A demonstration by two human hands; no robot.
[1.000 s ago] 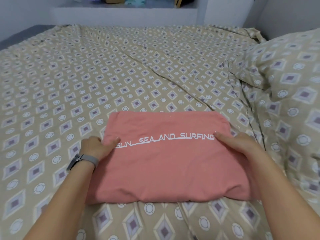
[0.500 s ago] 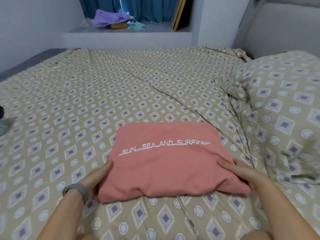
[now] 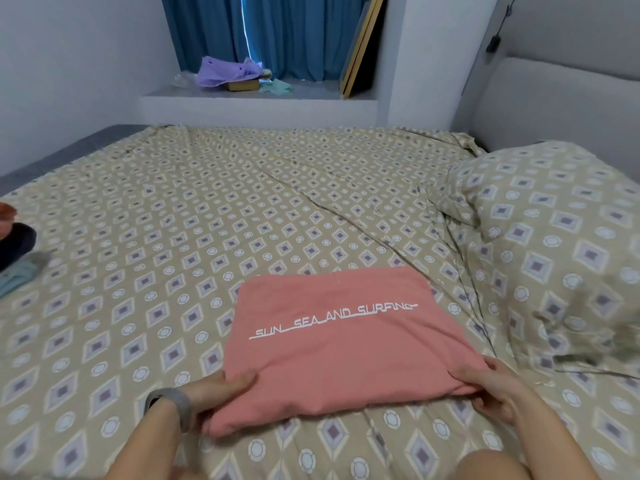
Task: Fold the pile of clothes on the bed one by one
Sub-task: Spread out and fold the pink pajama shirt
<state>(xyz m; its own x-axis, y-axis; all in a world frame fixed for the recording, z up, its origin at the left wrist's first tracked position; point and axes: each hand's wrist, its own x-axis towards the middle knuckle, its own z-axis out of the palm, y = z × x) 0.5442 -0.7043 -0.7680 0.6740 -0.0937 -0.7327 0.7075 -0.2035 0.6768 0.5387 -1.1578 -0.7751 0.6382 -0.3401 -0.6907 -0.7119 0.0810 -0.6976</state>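
A folded pink T-shirt (image 3: 339, 344) with white lettering lies on the patterned bed sheet (image 3: 214, 237) in front of me. My left hand (image 3: 218, 389), with a grey watch on the wrist, grips its near left corner, thumb on top and fingers underneath. My right hand (image 3: 491, 386) grips the near right corner the same way. At the far left edge a few more clothes (image 3: 15, 251), dark, teal and orange, lie partly out of view.
A patterned pillow (image 3: 554, 244) sits to the right against a grey headboard (image 3: 568, 105). Beyond the bed, a window ledge (image 3: 256, 98) holds a purple cloth, a box and a leaning frame before blue curtains.
Both hands slid from the shirt's middle sides down to its near corners and took hold of them. The view tilted up, showing the window ledge and the clothes at the left.
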